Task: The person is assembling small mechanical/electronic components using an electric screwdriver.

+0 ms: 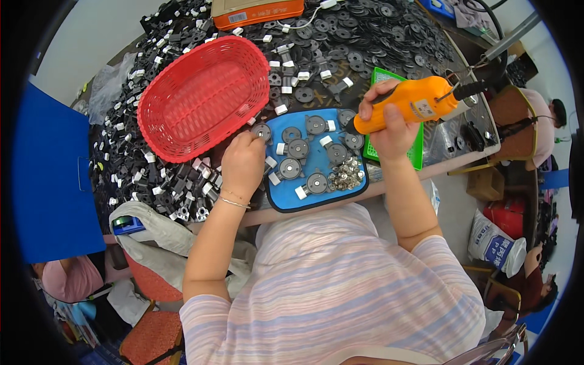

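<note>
My right hand (394, 135) is wrapped round an orange electric screwdriver (426, 100), which lies tilted with its dark tip pointing left over the blue mat (316, 159). The tip is close to a black round part (353, 140) at the mat's right side. At the mat's upper left edge, the closed fingers of my left hand (243, 161) are on another black round plastic part (261, 132); their grip is partly hidden. Several similar parts, some with white ends, lie on the mat beside a heap of small metal pieces (347, 174).
A red plastic basket (204, 97) stands beyond my left hand. Under my right hand is a green tray (417, 155). Heaps of black discs (389, 36) and black-and-white parts (164, 188) cover much of the table. An orange box (258, 15) sits at the back. Other people are nearby.
</note>
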